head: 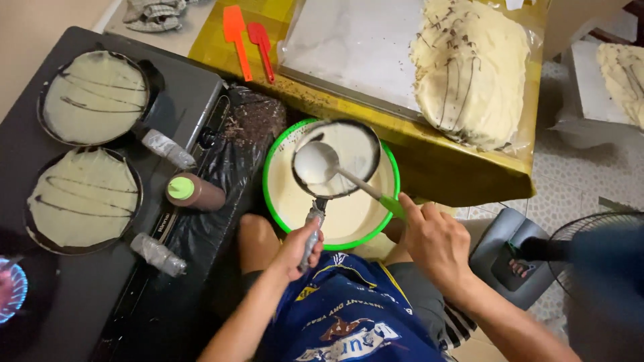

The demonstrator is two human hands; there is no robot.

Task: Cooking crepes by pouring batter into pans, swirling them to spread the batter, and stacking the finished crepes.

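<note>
left hand (300,249): I've got it wrapped tight around the foil-covered handle of a small round dark frying pan (335,159), keeping it level right over the batter bowl, I guess so any drips land back in it.

right hand (435,239): pinching the green grip of a long metal ladle (316,163), thumb on top. The scoop end sits inside the pan, tipped into pale batter.

pan vs hands: the pan is just ahead of my left fist, the handle running straight back into it. My right hand is off to the side, near but not touching the pan; only the ladle bridges the gap.

bowl: a wide green-rimmed plastic bowl of cream-coloured batter (342,218) sits directly under the pan, close to my knees, so both hands reach it easily.

stove side: to my left, a black two-burner gas stove (194,100) carries two more round pans (92,97) (83,200), each filled with a pale crepe streaked with dark lines. Their wrapped handles point toward me, probably for quick grabbing.

squeeze bottle: a brown bottle with a green cap (194,191) lies on its side between the stove and the bowl.

table: a yellow-covered low table (456,167) ahead holds a stack of finished streaked crepes (469,70) on clear plastic, plus two spatulas, orange (236,37) and red (261,45).
</note>
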